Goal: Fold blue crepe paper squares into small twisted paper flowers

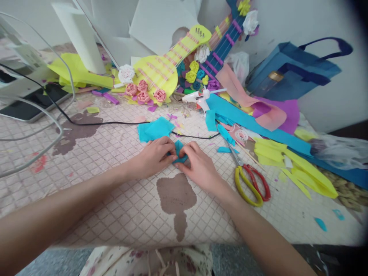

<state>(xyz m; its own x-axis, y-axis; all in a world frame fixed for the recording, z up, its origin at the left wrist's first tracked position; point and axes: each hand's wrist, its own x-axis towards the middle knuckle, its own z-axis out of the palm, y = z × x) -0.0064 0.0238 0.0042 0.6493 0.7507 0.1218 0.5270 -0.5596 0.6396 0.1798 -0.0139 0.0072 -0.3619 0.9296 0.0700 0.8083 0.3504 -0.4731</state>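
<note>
Between my two hands, just above the quilted tablecloth, is a small piece of blue crepe paper [178, 147]. My left hand [157, 153] pinches its left side with curled fingers. On the other side my right hand [198, 163] grips it between thumb and fingers. The fingers cover much of the piece, so its full shape is hidden. Right behind my left hand lies a flat stack of blue crepe paper squares [156, 129]. Scissors [240, 165] with one yellow and one red handle rest to the right of my right hand.
A white glue gun [198, 97] stands behind, its black cord [115, 123] crossing the table. Paper guitars, one yellow [159, 71] and one blue [221, 50], lean at the back with paper flowers. Yellow paper strips [301, 168] and a blue bag [287, 73] are on the right; a tablet [31, 105] lies left.
</note>
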